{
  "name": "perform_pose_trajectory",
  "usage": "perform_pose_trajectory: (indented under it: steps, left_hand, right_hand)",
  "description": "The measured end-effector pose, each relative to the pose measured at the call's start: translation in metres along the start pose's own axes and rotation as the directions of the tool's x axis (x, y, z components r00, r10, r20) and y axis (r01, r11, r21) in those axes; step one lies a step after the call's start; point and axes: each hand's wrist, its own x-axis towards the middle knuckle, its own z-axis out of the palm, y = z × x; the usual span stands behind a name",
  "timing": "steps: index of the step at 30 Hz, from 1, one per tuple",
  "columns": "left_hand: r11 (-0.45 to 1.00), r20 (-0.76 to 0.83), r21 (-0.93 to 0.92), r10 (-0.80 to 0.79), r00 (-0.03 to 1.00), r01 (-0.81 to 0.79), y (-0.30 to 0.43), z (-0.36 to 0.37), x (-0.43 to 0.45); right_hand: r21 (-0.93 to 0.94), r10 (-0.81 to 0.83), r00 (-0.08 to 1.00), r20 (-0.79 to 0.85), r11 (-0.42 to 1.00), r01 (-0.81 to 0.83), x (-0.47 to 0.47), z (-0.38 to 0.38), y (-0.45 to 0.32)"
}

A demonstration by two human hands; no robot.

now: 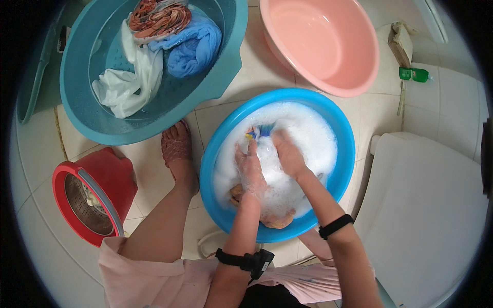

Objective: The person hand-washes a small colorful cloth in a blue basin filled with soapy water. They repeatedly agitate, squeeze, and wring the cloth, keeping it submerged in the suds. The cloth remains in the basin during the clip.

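Observation:
Both my hands are in a blue plastic basin full of white suds. A wet cloth with blue, yellow and orange parts shows between them, partly under foam. My left hand has its fingertips at the cloth's near edge; its fingers look partly spread. Blurred, my right hand has its fingers curled at the cloth's right end, and foam hides the fingertips. Brown-orange fabric pokes out of the suds at the basin's near side, with another brown piece to the left of my left forearm.
A teal tub at the upper left holds twisted white, blue and rust-patterned cloths. A pink basin stands beyond. A red spin-mop bucket is left; a white toilet and green bottle are right.

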Motion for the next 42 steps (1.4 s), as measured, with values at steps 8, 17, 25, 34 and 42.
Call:
perform_pose_trajectory:
  steps: [8, 17, 25, 34, 42]
  left_hand:
    - [0.901, -0.064, 0.321, -0.285, 0.956, 0.29, -0.017, 0.0, -0.013]
    - [0.758, 0.613, -0.328, -0.283, 0.738, 0.563, -0.039, -0.022, 0.005]
    - [0.985, 0.15, 0.141, -0.123, 0.981, 0.102, -0.013, 0.013, -0.017]
    - [-0.165, 0.425, 0.856, -0.316, 0.848, -0.49, -0.016, -0.003, -0.014]
    - [-0.229, 0.446, 0.787, -0.429, 0.785, -0.573, -0.062, -0.016, -0.034]
  right_hand:
    - [0.394, 0.19, 0.963, -0.191, 0.913, -0.103, -0.02, 0.001, 0.01]
    - [0.534, -0.003, 0.96, -0.28, 0.831, 0.158, -0.095, -0.046, -0.101]
    - [0.535, 0.379, 0.848, -0.372, 0.834, -0.138, 0.001, -0.031, 0.013]
    - [0.091, 0.339, 0.929, 0.149, 0.931, -0.355, -0.075, 0.048, 0.09]
    - [0.637, 0.47, 0.882, -0.028, 0.689, -0.347, -0.113, -0.041, 0.02]
